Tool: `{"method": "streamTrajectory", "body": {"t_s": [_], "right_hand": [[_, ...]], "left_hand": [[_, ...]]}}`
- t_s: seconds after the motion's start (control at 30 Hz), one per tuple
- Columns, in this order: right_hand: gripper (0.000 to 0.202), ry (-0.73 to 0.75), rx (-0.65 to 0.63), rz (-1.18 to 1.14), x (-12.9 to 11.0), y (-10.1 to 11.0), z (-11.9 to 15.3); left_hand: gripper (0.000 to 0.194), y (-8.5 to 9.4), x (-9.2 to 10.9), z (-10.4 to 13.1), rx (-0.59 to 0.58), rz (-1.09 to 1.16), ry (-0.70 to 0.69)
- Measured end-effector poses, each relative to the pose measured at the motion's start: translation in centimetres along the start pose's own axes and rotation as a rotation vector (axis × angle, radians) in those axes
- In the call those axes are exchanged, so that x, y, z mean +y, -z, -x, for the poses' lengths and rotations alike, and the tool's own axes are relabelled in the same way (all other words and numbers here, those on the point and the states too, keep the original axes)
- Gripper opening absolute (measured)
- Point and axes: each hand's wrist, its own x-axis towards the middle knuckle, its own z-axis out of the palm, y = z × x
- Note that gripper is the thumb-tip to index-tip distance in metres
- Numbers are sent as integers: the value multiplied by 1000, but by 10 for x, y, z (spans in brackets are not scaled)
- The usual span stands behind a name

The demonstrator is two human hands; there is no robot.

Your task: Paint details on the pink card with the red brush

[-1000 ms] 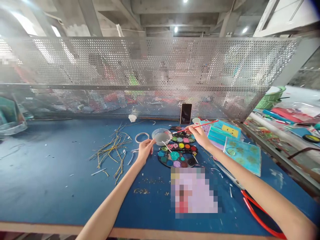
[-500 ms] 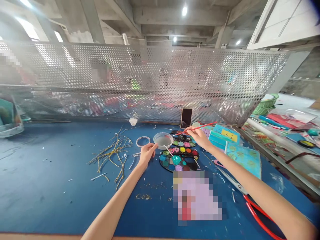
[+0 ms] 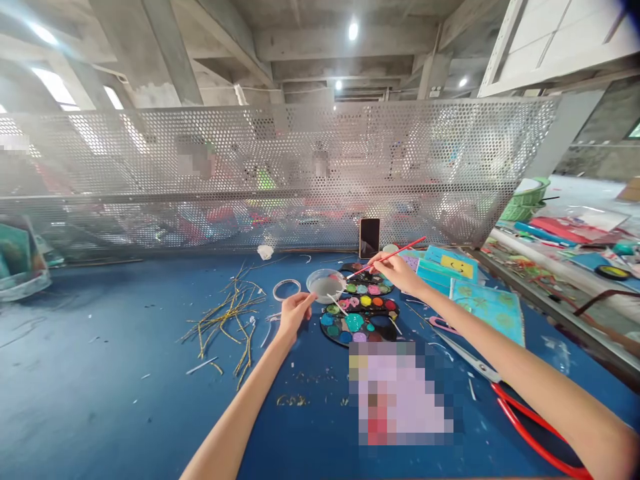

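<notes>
In my right hand (image 3: 395,270) is a thin red paintbrush (image 3: 407,245), held slanting down to the left. Its tip is at the right rim of a clear plastic bowl (image 3: 320,297) of cloudy water. My left hand (image 3: 296,315) has thumb and fingers pinched together at the bowl's near left rim. Just right of that hand lies a black paint palette (image 3: 327,335) with several coloured wells and a turquoise puddle. Behind it is a second palette (image 3: 387,288). Close to me lies a pixelated pale purple sheet (image 3: 407,400).
Thin yellowish twigs (image 3: 227,313) lie left of a clear ring (image 3: 287,289). Red-handled scissors (image 3: 495,383) rest under my right forearm. Turquoise painted pieces (image 3: 487,310) lie at right. A phone (image 3: 369,238) stands against the perforated metal screen (image 3: 300,180).
The brush has tilted slightly, with its tip still by the bowl's right rim. My left hand stays beside the bowl. The whole view has shifted a little.
</notes>
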Motion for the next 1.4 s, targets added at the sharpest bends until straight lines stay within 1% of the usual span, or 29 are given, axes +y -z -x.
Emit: {"method": "streamTrajectory", "body": {"t_s": [0.1,0.2,0.43,0.6,0.7,0.77,0.87,0.97,1.03,1.1,1.17,1.23,1.27,1.33,1.4], "right_hand": [[21,4,27,-24,-2,4,0],[26,13,50,-65,-5,4,0],[44,29,63,-124,-6,-13,-5],[39,-6,154,-134,-3,-15,-8],[33,-49,184,-213,-2,-11,-8],[30,-89,183,-307,-2,-8,-5],[22,-180,164,-497,-2,3,9],[15,-302,156,-721,3,26,35],[9,-367,175,-866,8,48,56],[4,-401,217,-990,13,74,76],[7,-415,281,-1092,17,100,92],[9,-426,352,-1177,18,124,105],[9,-431,386,-1215,18,134,109],[9,-432,445,-1288,18,149,118],[9,-421,486,-1354,16,160,124]], "left_hand": [[32,0,0,0,-2,4,-1],[32,0,0,-1,-3,1,2],[32,0,1,0,-6,-14,5],[33,1,2,1,-6,-31,-1],[32,-1,2,0,0,-40,-11],[32,-1,1,-1,19,-47,-27],[33,4,5,1,95,-61,-81],[36,11,19,4,195,-84,-180],[37,10,34,2,233,-107,-258],[35,-4,53,-7,226,-144,-330],[33,-31,73,-25,182,-199,-389],[32,-68,92,-51,154,-265,-421],[30,-89,100,-66,161,-299,-424],[31,-129,114,-98,213,-369,-397],[37,-164,122,-126,302,-432,-332]]}}
